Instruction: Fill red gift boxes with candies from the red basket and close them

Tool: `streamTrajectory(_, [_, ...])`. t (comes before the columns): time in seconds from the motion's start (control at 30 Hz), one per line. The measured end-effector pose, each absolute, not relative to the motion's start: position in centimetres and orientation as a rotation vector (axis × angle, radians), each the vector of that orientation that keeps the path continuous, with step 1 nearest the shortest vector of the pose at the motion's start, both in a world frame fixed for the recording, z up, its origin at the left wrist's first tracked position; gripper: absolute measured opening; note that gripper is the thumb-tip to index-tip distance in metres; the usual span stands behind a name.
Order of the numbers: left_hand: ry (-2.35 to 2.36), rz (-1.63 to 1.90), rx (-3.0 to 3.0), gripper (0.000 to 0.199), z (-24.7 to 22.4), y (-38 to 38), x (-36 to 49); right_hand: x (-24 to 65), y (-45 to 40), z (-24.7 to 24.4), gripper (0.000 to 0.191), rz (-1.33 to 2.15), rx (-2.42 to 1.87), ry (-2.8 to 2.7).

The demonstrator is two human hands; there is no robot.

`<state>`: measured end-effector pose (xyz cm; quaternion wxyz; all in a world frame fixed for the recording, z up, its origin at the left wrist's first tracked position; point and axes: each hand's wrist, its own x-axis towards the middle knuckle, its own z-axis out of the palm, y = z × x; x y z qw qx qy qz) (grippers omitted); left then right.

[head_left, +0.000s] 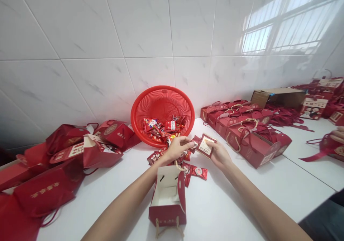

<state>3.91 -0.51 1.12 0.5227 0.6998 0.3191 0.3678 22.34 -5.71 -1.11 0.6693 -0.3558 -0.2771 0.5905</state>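
My left hand pinches a small dark red candy packet with white print. In my right hand is a flat brown-red packet with a cream label; its edge meets the candy packet. Below them stands an open red gift box with a white inside and twisted rope handles, its mouth facing up. Loose red candy packets lie on the table behind the box, partly covered by my left hand and wrist. A red plastic basket leans against the wall behind, with several wrapped candies in it.
Closed red gift boxes are piled on the left. Rows of red boxes with rope handles stand on the right, beside a cardboard box and dark red ribbons. At the far right, another person's hand touches a ribboned box.
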Motion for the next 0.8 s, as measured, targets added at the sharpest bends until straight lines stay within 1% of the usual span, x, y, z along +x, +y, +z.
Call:
streamTrajectory(0.13, [0.793, 0.954, 1.554, 0.050, 1.4, -0.7, 3.8, 22.3, -6.0, -0.7, 0.032, 1.260, -0.796, -0.537])
streamTrajectory(0.33, [0.791, 0.803, 1.615, 0.047, 1.3, -1.5, 4.8, 21.0, -7.0, -0.2, 0.046, 1.371, -0.772, -0.617])
streamTrajectory(0.5, [0.810, 0.694, 1.769, 0.041, 1.3, -2.0, 5.0, 20.9, -7.6, 0.1, 0.041, 1.394, -0.841, -0.758])
streamTrajectory(0.6, [0.839, 0.536, 1.976, 0.038, 1.6, -2.0, 3.6, 21.5, -7.4, 0.1, 0.040, 1.361, -0.886, -0.704])
streamTrajectory(0.73, [0.768, 0.250, 2.282, 0.043, 2.1, -2.5, 0.9, 22.1, -7.1, 0.2, 0.040, 1.323, -0.907, -0.633])
streamTrajectory(0.8, [0.723, 0.209, 2.378, 0.038, 2.1, -3.0, -0.1, 22.1, -7.0, 0.2, 0.040, 1.317, -0.910, -0.621])
